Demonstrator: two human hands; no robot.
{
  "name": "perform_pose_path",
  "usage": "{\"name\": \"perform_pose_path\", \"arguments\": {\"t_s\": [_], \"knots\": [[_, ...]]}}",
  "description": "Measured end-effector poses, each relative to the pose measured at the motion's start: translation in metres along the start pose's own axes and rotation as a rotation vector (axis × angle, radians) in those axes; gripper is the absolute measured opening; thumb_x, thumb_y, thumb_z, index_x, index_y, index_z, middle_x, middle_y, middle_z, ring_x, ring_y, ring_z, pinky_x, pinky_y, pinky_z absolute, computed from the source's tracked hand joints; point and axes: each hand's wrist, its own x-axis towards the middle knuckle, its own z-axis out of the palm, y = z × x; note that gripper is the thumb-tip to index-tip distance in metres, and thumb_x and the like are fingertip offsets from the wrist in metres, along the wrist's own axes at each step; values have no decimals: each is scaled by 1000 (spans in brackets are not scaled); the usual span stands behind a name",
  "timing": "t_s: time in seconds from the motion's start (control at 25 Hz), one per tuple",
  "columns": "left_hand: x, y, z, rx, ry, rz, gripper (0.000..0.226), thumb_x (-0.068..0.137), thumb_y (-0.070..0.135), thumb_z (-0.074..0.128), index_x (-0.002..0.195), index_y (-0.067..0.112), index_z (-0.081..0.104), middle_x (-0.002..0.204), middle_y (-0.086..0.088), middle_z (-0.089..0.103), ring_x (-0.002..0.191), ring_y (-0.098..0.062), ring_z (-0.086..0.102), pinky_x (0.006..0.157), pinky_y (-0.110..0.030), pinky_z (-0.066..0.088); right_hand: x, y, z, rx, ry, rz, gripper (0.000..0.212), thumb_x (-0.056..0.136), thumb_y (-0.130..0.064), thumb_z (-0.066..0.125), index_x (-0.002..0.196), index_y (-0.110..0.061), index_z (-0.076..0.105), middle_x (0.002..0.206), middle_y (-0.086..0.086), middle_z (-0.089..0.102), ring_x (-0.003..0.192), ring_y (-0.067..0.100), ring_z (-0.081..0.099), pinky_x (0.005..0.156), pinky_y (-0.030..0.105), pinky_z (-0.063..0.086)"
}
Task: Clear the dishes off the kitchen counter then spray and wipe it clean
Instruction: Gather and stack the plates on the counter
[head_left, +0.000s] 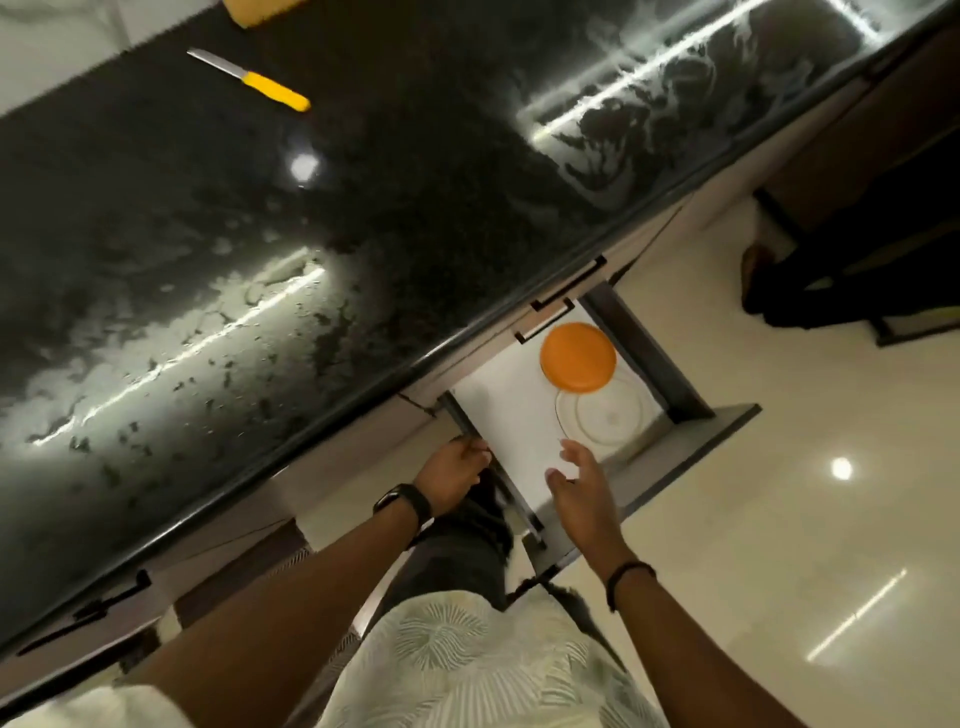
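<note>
Reaching over an open drawer (498, 410) at 5 o'clock of the frame, the right hand (584, 488) hovers with fingers spread and relaxed, holding nothing. The left hand (452, 474), at 9 o'clock of it, curls its fingers over the drawer's dark side rail. Inside, an orange plate (577, 356) overlaps a white plate (608, 418) lying at its 5 o'clock. The counter (363, 208) is black, glossy stone, smeared with pale wet streaks at 8 and 1 o'clock. A yellow-handled knife (249, 80) lies on it at 11 o'clock. A yellow object (260, 10) at 12 o'clock is cut off by the frame's edge and hard to identify.
</note>
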Motion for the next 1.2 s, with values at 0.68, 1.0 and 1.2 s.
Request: {"name": "perform_pose_path", "arguments": {"t_s": [0.68,1.0,1.2], "knots": [[-302,-183,-209,-724,829,272,13,103,17,56,109,23,66,113,-4,73,76,-16,67,61,-28,51,-212,-155,197,-33,-384,-583,40,100,-21,62,136,-37,53,133,-13,59,107,14,66,98,46,55],[-325,-256,-358,-773,1083,268,31,103,23,57,133,16,57,125,-3,61,110,-18,58,93,-38,50,-222,-261,339,-105,-503,-638,36,100,-26,59,135,-36,55,127,-13,61,100,10,66,87,39,58],[-308,-285,-486,-570,1108,189,55,93,37,66,142,21,47,140,-5,54,129,-23,51,112,-46,41,-209,-338,433,-248,-446,-678,42,99,-25,59,140,-29,53,129,-8,61,84,0,61,65,17,47]]}}
